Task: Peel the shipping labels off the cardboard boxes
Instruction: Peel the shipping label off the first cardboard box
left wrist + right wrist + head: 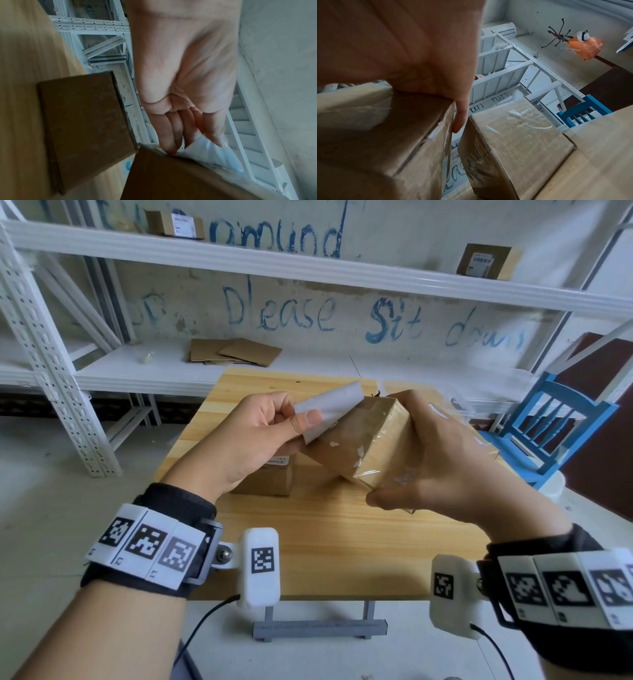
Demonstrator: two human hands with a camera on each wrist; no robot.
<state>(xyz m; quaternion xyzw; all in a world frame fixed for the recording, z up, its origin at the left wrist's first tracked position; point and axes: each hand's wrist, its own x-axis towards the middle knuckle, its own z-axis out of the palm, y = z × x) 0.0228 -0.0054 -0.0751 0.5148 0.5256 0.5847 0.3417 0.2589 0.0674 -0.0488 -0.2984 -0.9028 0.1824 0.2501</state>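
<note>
Head view. The right hand [442,460] wraps its fingers and thumb around a tilted cardboard box [370,440], held above the wooden table [342,542]. At the box's 10 o'clock, the left hand [253,440] pinches the white label [329,409] between thumb and fingers; the label curls away, its lower end meeting the box face. A second box [265,477] sits on the table below the left hand, at the held box's 8 o'clock.

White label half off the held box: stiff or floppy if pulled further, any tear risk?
Likely floppy: the shipping label curls where the left hand pinches it. Probably tears easily, since white scraps stay stuck to the cardboard box. The right hand grips the box, so it should stay put.
</note>
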